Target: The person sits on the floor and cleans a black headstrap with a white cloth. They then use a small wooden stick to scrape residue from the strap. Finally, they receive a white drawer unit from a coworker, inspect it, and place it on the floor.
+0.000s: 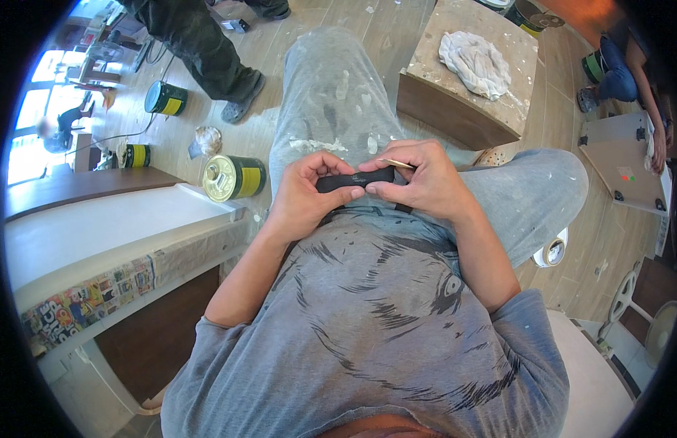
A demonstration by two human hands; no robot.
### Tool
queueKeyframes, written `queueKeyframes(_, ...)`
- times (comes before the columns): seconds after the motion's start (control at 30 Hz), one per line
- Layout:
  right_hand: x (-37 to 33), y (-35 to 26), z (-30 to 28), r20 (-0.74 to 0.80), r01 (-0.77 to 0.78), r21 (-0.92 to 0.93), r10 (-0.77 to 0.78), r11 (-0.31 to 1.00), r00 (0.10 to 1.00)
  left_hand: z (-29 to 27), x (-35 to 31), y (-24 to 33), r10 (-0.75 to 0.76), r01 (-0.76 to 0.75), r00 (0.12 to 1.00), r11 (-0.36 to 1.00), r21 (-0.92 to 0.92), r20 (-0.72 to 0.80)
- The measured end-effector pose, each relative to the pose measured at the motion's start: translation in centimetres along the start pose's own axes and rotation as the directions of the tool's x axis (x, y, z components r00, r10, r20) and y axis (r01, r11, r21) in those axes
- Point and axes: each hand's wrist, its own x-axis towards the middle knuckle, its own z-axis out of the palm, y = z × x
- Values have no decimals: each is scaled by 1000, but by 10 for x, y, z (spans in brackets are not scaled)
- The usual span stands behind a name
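Both hands meet over my lap at a short, black, elongated piece point(344, 181) whose exact kind I cannot make out. My left hand point(302, 188) is closed on its left end, thumb along the near side and fingers behind. At the other end, my right hand point(426, 179) pinches the same black piece. A thin, pale stick point(398, 164) pokes out between the right thumb and fingers. Underneath are my grey trousers point(331, 80), spotted with white smears. A small dark bit, perhaps part of a strap, shows below the right fingers.
A paint can point(234, 178) with a yellow band stands left of my knee. Ahead on the right, a wooden box point(455, 109) bears a crumpled white cloth point(476, 64). A white-edged panel point(120, 219) runs along my left. Other people are nearby, one at far right beside a board point(623, 160).
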Motion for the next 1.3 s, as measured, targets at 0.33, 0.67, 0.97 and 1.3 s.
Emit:
queueKeyframes(0.33,0,8,3,-12,87,-30,-87,996,996,3,-4,3,47,-40,998,986,162,-40)
queueKeyframes(0.67,-1,7,4,17,95,-23,-95,995,995,6,-4,6,186,-177,982,956,234,-18)
queueKeyframes(0.97,-1,5,8,8,37,41,-37,998,999,7,-6,7,227,-212,974,940,268,-24)
queueKeyframes(1.3,-1,17,-14,-216,-30,418,131,908,968,6,-2,3,158,-115,979,948,298,-126)
